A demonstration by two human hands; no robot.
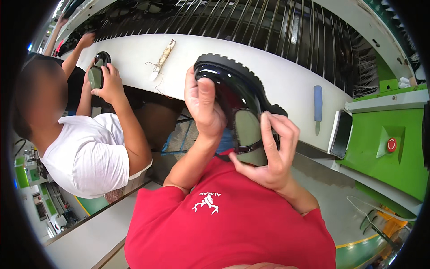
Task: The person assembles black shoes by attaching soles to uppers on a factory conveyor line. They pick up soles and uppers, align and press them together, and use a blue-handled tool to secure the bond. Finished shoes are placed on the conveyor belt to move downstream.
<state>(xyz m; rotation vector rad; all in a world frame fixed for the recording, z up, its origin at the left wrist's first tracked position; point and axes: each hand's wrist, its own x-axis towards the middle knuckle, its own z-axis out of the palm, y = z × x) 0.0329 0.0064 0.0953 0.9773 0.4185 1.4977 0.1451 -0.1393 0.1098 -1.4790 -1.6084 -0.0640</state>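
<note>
A glossy black ankle boot point(229, 92) with a green side panel and a thick ridged sole is held on its side in front of my chest. My left hand point(204, 105) grips the toe end, thumb lying on the shiny upper and fingers partly hidden beneath. Around the heel and ankle part, my right hand point(275, 154) is closed, with its fingertips by the edge of the green panel and its thumb low at the boot's opening.
A white ledge point(295, 85) carries a blue-handled knife point(318, 101) and a wrapped-handle blade point(164, 58). Behind it runs a rack of metal rods point(251, 27). At left, a person point(89, 148) holds another boot point(96, 74). A green machine panel with a red button point(392, 145) stands right.
</note>
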